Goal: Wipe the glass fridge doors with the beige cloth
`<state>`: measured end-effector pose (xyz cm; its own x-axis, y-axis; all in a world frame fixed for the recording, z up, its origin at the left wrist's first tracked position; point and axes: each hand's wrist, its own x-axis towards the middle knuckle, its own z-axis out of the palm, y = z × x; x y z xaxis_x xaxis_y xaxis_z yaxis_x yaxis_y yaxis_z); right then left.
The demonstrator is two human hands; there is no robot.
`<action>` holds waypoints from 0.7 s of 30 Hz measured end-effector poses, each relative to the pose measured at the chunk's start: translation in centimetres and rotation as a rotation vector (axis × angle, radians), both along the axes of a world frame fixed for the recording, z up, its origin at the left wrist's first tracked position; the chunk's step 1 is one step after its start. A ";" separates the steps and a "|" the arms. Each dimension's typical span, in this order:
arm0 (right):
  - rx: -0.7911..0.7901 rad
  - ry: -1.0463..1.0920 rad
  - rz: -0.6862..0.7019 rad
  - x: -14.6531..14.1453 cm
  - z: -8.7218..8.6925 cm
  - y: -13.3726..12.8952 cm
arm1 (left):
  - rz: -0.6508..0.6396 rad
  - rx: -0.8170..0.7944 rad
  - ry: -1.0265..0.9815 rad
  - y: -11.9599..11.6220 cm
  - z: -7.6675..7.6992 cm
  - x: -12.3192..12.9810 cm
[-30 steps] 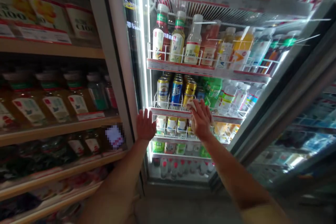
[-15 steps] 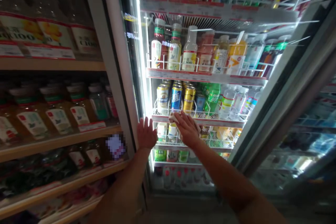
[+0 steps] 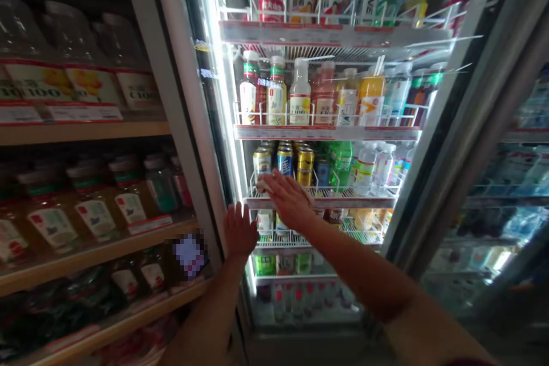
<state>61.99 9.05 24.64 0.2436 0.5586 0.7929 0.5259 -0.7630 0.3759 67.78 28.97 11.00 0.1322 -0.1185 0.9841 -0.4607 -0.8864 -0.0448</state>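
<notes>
The right hand [image 3: 288, 200] is held spread, palm forward, and a small pale cloth [image 3: 261, 183] is pressed beneath its fingertips, apparently against the glass of a lit drinks cooler. Whether the cloth is gripped or merely pinned cannot be told. The left hand [image 3: 240, 231] is kept open with its fingers splayed and nothing held, lower and to the left of the right hand, just beside the pale door frame [image 3: 184, 97]. Behind the glass, beyond the right hand, drink cans [image 3: 305, 167] are ranked on a white wire shelf [image 3: 321, 197]. Left of the left hand, juice bottles [image 3: 96, 220] stand on a wooden shelf [image 3: 86, 131]. If the pressure is eased, the cloth could be dropped. Heavy pressure might shift the door, and a wide swing of the left arm could knock the juice bottles.
</notes>
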 end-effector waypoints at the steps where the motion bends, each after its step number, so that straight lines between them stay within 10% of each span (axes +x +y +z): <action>1: -0.088 0.006 0.029 0.0 -0.1 -0.2 | 0.002 0.014 -0.003 0.1 0.2 -0.2; 5: -0.257 0.011 0.063 0.4 3.3 -1.5 | 0.010 0.047 -0.001 0.6 2.3 -1.3; 10: 0.073 -0.054 -0.066 0.2 10.8 -2.5 | -0.026 0.046 -0.046 0.1 9.6 -2.5; 17: -0.349 0.018 0.058 0.1 9.5 -3.0 | -0.069 0.070 -0.036 0.5 17.3 -3.0; 21: -0.063 -0.070 -0.036 0.4 16.9 -4.4 | -0.085 0.080 -0.056 0.4 22.1 -2.6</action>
<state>62.39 4.61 41.55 0.2093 0.5995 0.7725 0.4697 -0.7546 0.4583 65.22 29.41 33.06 0.0632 -0.2058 0.9766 -0.5286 -0.8369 -0.1421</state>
